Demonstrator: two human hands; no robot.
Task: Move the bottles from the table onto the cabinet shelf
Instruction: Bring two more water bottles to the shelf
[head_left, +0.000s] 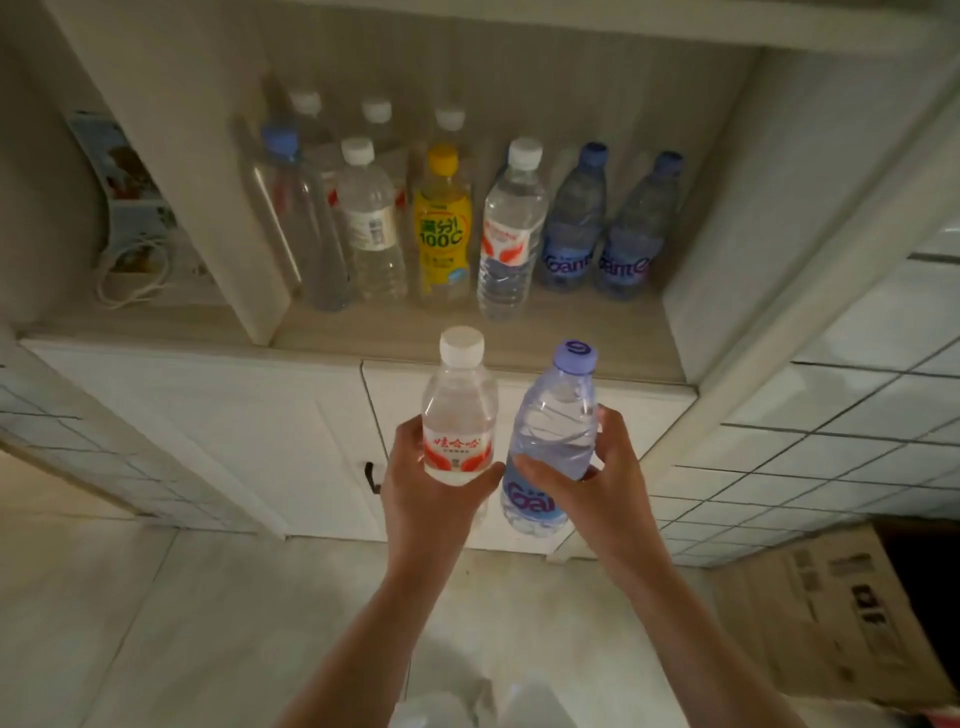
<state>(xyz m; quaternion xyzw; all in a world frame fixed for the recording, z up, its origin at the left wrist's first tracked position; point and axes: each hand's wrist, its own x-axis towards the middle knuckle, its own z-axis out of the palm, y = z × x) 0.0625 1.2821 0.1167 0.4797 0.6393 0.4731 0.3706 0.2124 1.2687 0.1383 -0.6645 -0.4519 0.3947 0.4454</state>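
Observation:
My left hand grips a small clear bottle with a white cap and red label, held upright. My right hand grips a blue-tinted bottle with a purple cap, tilted slightly right. Both are held side by side in front of the cabinet, just below the front edge of the shelf. On the shelf stand several bottles: a yellow one, a clear one with a red label, two blue ones, and clear ones at the left and back.
A vertical white divider bounds the shelf on the left, a side panel on the right. Left of the divider lie a white cable and a printed box. Closed cabinet doors with a dark handle sit below. A cardboard box lies on the floor at right.

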